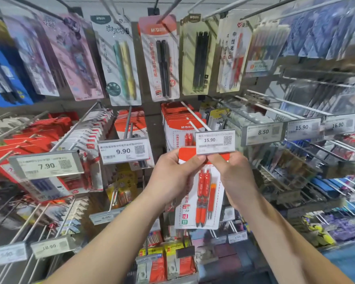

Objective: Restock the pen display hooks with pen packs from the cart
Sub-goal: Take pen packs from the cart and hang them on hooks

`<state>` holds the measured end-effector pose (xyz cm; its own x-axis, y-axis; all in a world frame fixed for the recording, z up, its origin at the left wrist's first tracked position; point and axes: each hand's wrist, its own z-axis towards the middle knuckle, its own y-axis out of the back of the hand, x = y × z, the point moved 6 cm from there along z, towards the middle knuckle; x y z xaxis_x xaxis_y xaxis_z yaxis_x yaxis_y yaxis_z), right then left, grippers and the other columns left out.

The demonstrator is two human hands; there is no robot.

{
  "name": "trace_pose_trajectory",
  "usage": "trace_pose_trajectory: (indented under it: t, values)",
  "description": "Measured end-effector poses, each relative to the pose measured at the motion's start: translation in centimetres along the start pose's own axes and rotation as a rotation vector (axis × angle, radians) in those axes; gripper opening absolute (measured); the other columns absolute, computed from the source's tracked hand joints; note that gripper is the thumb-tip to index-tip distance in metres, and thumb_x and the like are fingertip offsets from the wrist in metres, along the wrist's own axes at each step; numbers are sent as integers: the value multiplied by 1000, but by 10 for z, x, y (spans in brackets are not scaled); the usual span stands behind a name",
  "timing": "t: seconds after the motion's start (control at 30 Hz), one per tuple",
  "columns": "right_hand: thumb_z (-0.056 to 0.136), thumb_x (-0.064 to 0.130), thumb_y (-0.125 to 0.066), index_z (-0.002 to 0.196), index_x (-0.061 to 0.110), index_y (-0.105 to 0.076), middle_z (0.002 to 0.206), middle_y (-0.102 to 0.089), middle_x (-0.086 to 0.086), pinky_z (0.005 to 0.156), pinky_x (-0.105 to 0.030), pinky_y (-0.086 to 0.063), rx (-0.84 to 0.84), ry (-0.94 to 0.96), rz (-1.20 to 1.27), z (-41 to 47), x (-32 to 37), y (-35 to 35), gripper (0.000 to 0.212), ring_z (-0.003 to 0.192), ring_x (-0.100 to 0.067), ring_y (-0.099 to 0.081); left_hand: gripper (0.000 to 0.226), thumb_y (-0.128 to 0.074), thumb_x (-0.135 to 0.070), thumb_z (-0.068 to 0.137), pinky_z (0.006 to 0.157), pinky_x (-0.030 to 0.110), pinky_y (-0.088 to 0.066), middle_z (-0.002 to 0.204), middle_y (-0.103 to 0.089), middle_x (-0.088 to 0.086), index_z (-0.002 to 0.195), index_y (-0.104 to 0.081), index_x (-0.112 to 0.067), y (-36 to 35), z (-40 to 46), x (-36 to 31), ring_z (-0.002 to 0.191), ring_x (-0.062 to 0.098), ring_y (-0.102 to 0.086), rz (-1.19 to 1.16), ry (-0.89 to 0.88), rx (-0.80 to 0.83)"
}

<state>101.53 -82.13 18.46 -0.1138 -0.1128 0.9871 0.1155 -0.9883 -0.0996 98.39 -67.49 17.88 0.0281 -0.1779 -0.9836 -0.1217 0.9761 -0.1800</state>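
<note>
I hold one pen pack [201, 193] up in front of the display: a white card with a red top and red-orange pens in a blister. My left hand [172, 175] pinches its upper left corner and my right hand [232, 173] pinches its upper right. The pack's top edge sits just behind the 15.90 price tag [215, 142] at the tip of a white hook [195, 117]. Several matching red-topped packs [178, 124] hang further back on that hook. The hole in the pack is hidden by the tag and my fingers.
Hooks with price tags jut toward me all around: 9.90 [123, 151] to the left, 7.90 [46, 166] further left, 8.50 [263, 132] to the right. An upper row of hanging pen cards [162, 58] is above. More stock fills the lower shelves [168, 261]. No cart is in view.
</note>
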Motion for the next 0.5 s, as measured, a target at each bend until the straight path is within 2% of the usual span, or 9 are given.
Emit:
trace_pose_trajectory:
  t: [0.07, 0.13, 0.2, 0.27, 0.3, 0.37, 0.43, 0.47, 0.5]
  values:
    - [92, 14, -72, 111, 17, -77, 107, -79, 4, 99, -44, -56, -14, 65, -48, 2, 8, 3, 20, 106, -15, -74, 14, -74, -12, 91, 82, 43, -63, 100, -80, 13, 103, -77, -6, -5, 3, -4, 92, 31, -77, 17, -23, -24]
    - [92, 16, -71, 112, 21, -76, 107, -79, 9, 98, -42, -56, -33, 107, -95, 4, 11, 5, 21, 105, -10, -73, 18, -78, -15, 87, 89, 52, -60, 99, -80, 12, 103, -77, -5, -8, 5, -6, 98, 37, -76, 36, -54, -61]
    - [91, 16, -70, 107, 25, -75, 100, -79, 11, 88, -44, -58, -37, 124, -122, 6, 12, 7, 19, 94, -18, -74, 19, -80, -15, 87, 93, 56, -58, 100, -80, 9, 103, -77, -7, -12, 7, -8, 101, 35, -75, 38, -66, -81]
    - [93, 8, -68, 102, 28, -73, 89, -79, 8, 76, -50, -54, -41, 124, -153, 8, 13, 8, 22, 84, -31, -69, 14, -81, -16, 87, 95, 54, -58, 99, -81, 3, 101, -78, -13, -14, 10, -8, 100, 30, -76, 74, -84, -89]
    - [91, 8, -69, 101, 28, -72, 85, -79, 6, 69, -51, -52, -47, 123, -164, 9, 14, 9, 22, 75, -32, -67, 13, -81, -17, 87, 95, 53, -58, 99, -81, 1, 100, -79, -15, -15, 11, -9, 101, 27, -76, 88, -94, -93]
    - [84, 16, -69, 103, 28, -72, 78, -77, -1, 57, -45, -42, -52, 107, -167, 11, 14, 11, 23, 60, -26, -55, 14, -81, -18, 88, 96, 53, -58, 99, -81, -2, 101, -78, -16, -14, 14, -9, 102, 25, -76, 114, -115, -111]
    - [84, 14, -68, 106, 27, -72, 81, -77, -5, 58, -47, -44, -39, 81, -146, 14, 13, 11, 26, 64, -38, -59, 15, -82, -21, 88, 97, 55, -57, 101, -81, -1, 102, -78, -17, -12, 15, -7, 104, 26, -75, 125, -129, -128]
    - [88, 8, -68, 107, 26, -71, 84, -78, -5, 62, -53, -48, -34, 66, -132, 14, 12, 11, 26, 77, -48, -63, 16, -83, -22, 87, 97, 57, -56, 101, -81, 1, 101, -77, -16, -11, 15, -6, 105, 28, -75, 121, -133, -142]
    - [90, 3, -67, 107, 24, -72, 83, -78, -3, 66, -56, -50, -23, 50, -116, 14, 12, 10, 27, 91, -51, -61, 17, -83, -23, 87, 96, 58, -56, 101, -80, 4, 101, -77, -14, -10, 15, -6, 104, 29, -75, 119, -135, -159]
